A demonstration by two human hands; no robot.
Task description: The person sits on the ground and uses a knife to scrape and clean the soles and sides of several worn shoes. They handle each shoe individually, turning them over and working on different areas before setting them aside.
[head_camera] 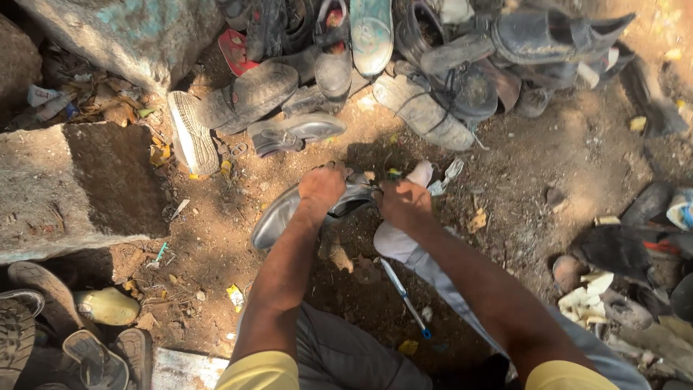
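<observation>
— What do we record at the hands?
— Our left hand (pixel 322 185) is clamped on the grey shoe (pixel 289 213), which lies under it on the dirt ground (pixel 216 238). Our right hand (pixel 404 204), just beside, is closed at the shoe's end; what it grips we cannot tell.
— Beyond them?
— A pile of worn shoes (pixel 404 65).

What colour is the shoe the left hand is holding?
Dark grey-black, with a dull sheen: the shoe under the left hand, head view.

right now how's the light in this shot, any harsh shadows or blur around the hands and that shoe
Head view: hard sunlight, dappled, with deep shade over the lower middle ground. The left hand and right hand sit half in shadow on the grey shoe, whose toe catches a soft sheen. The shoe pile is sharp; the frame corners bend slightly. No real motion blur.
</observation>
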